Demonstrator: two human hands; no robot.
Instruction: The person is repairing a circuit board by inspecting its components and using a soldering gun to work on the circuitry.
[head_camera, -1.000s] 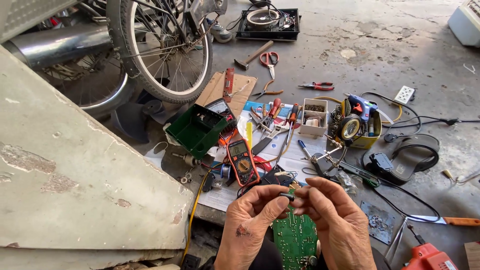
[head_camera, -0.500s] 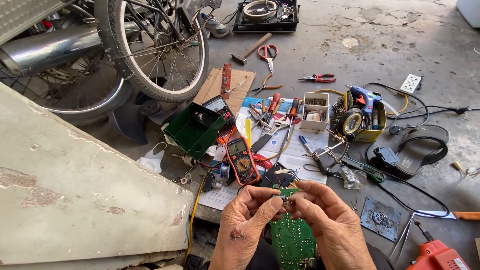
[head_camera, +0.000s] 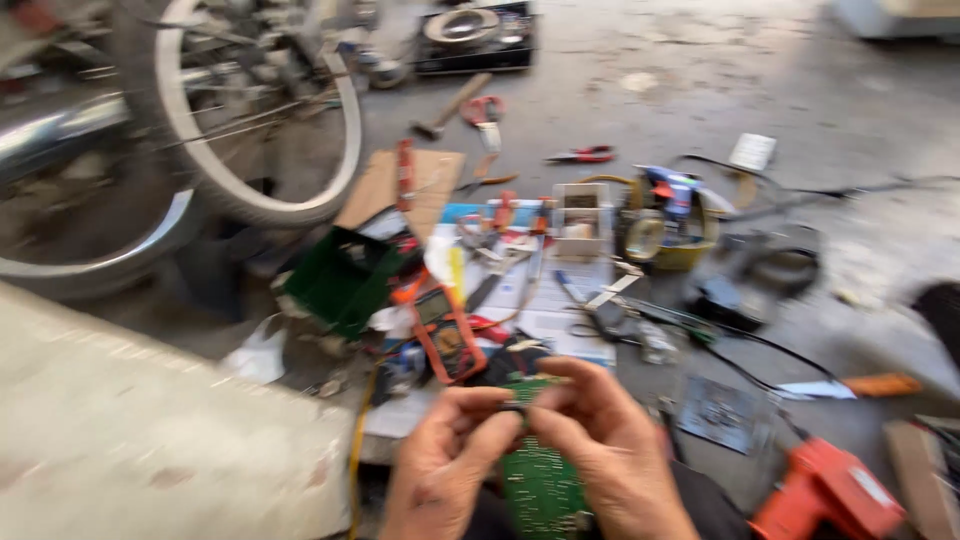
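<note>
1. The person's left hand (head_camera: 445, 465) and right hand (head_camera: 600, 450) meet at the near edge of the scene, fingertips pressed together over the top edge of a green circuit board (head_camera: 540, 485).
2. Both grips are closed to a pinch on the board's upper end, and a small dark part sits between the fingertips; the blur hides what it is.
3. The board stands upright between the hands, its lower part running down out of view.
4. Just beyond the hands lies an orange multimeter (head_camera: 447, 333), with a green box (head_camera: 340, 278) to its left.
5. Farther off, a yellow tub (head_camera: 672, 228) of tools sits right of centre.
6. A red power tool (head_camera: 828, 490) lies near right on the concrete floor (head_camera: 700, 90).
7. A bicycle wheel (head_camera: 250, 110) stands far left.
</note>
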